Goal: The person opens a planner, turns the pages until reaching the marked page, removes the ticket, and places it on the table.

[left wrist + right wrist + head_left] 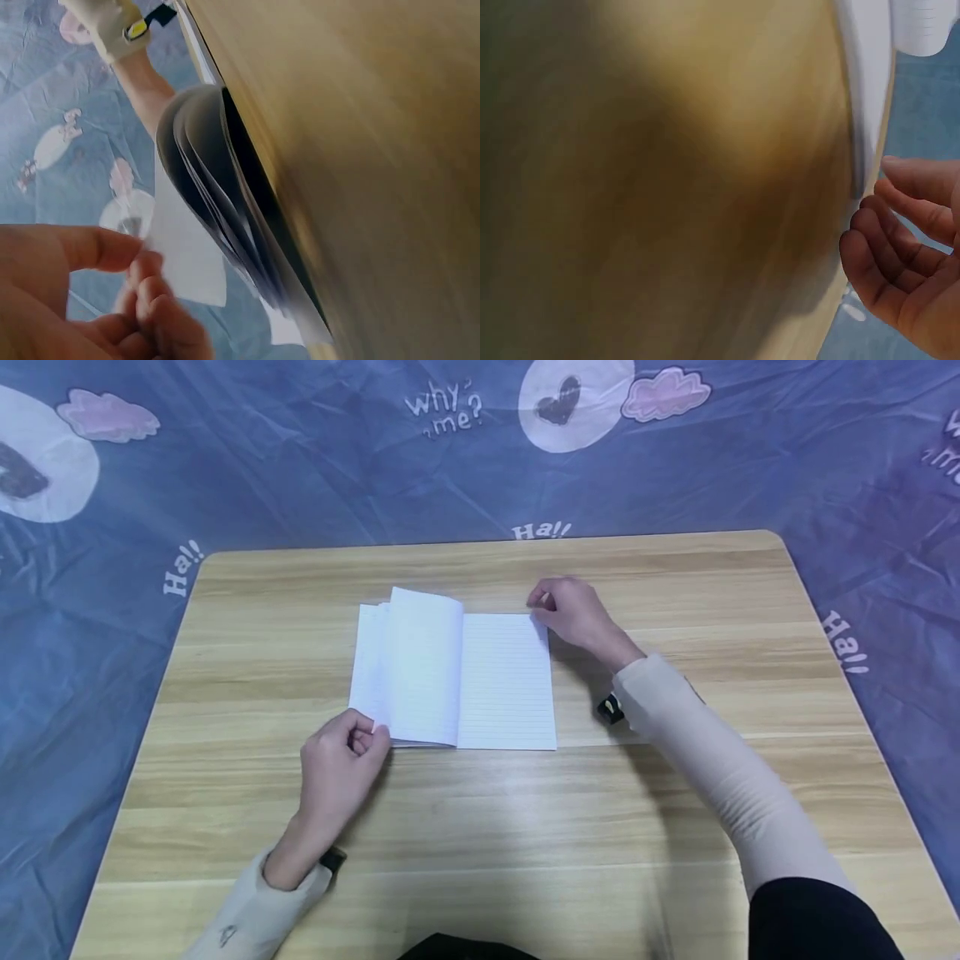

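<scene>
An open lined notebook [480, 681] lies on the wooden table [525, 827], with several left-hand pages fanned up. My left hand [367, 739] is at its near left corner. In the left wrist view the thumb and fingers [139, 259] pinch the corner of one raised page [187, 262]. At the far right corner of the notebook is my right hand [547, 603], fingers loosely curled. In the right wrist view that hand [900, 247] holds nothing and hovers beside the notebook's edge [870, 82].
The table has rounded corners and stands on a blue printed cloth [300, 460] that surrounds it on all sides. Black wrist cameras [611, 708] sit on both sleeves. Bare wood [487, 860] lies between the notebook and the near edge.
</scene>
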Tool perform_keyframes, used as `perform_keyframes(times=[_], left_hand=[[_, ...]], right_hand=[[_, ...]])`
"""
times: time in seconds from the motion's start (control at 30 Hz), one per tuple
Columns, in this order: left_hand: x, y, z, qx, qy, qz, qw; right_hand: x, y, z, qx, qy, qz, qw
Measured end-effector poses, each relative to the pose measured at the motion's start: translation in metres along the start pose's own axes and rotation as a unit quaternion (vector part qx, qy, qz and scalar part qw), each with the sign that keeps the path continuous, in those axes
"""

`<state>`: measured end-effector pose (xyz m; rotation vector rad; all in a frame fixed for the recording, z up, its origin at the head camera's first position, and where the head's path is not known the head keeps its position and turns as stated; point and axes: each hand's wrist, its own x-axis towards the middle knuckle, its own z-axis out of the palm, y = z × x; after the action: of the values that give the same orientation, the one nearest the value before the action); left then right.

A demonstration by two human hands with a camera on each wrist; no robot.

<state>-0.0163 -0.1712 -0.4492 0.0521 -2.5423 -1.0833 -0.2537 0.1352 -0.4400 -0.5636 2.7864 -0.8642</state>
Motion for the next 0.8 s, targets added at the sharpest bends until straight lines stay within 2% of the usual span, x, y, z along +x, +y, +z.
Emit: perform_keyframes(times=[0.07, 0.13, 0.27, 0.4, 0.53, 0.67, 0.8], left_hand=[[0.001, -0.003, -0.003, 0.021, -0.032, -0.045, 0.9983], [0.003, -0.005, -0.005, 0.039, -0.063, -0.075, 0.9944], [0.007, -0.008, -0.008, 0.067, -0.121, -0.113, 0.9840], [0.010, -0.009, -0.011, 0.091, -0.188, -0.145, 0.9672], [0.013, -0.011, -0.011, 0.114, -0.238, -0.159, 0.9516], [0.015, -0.014, -0.009, 0.127, -0.257, -0.155, 0.9454], [0.016, -0.015, -0.007, 0.138, -0.266, -0.147, 0.9427]], right_hand=[[-0.001, 0.004, 0.000, -0.016, -0.009, -0.003, 1.000], [-0.002, 0.007, 0.000, -0.025, -0.010, -0.008, 1.000], [-0.004, 0.011, 0.000, -0.025, -0.009, -0.025, 0.999], [-0.006, 0.014, 0.001, -0.027, -0.007, -0.059, 0.998], [-0.006, 0.017, 0.003, -0.034, 0.007, -0.087, 0.996], [-0.007, 0.019, 0.005, -0.049, 0.020, -0.100, 0.994], [-0.008, 0.019, 0.004, -0.059, 0.027, -0.097, 0.993]])
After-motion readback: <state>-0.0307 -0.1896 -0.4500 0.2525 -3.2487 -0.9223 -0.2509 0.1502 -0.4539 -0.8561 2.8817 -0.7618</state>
